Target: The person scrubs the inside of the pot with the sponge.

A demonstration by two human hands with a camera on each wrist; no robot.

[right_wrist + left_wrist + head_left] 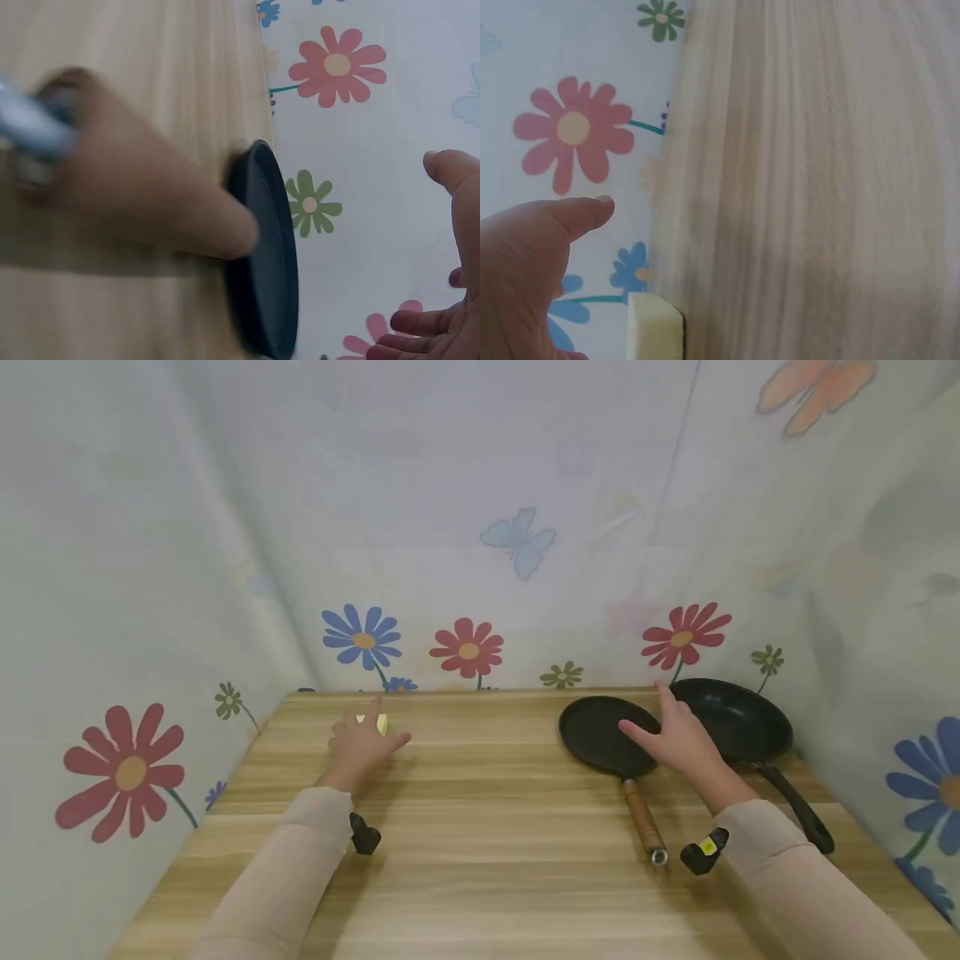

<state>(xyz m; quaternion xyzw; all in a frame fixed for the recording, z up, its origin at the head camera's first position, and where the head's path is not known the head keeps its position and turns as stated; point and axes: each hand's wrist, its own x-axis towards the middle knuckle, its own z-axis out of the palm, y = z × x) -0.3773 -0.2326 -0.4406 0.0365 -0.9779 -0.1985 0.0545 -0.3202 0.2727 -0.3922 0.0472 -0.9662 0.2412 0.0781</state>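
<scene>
My left hand (360, 745) hovers at the far left of the table with its fingers spread, holding nothing. Partly hidden behind it is a pale yellow block (656, 330), possibly a sponge, whose end shows low in the left wrist view. On the right, my right hand (681, 739) is stretched out, fingers apart and nothing in them, between two pans. One is a flat black pan (596, 735) with a wooden handle (643, 822) that points towards me. Behind and right of the hand lies a deeper black frying pan (738, 718) with a black handle (798, 810).
The wood-grain table (480, 827) reaches back to a pale curtain (450, 527) printed with flowers and butterflies. Curtain also hangs along both sides. A small black device (365, 835) sits at the left wrist, another one (703, 853) at the right.
</scene>
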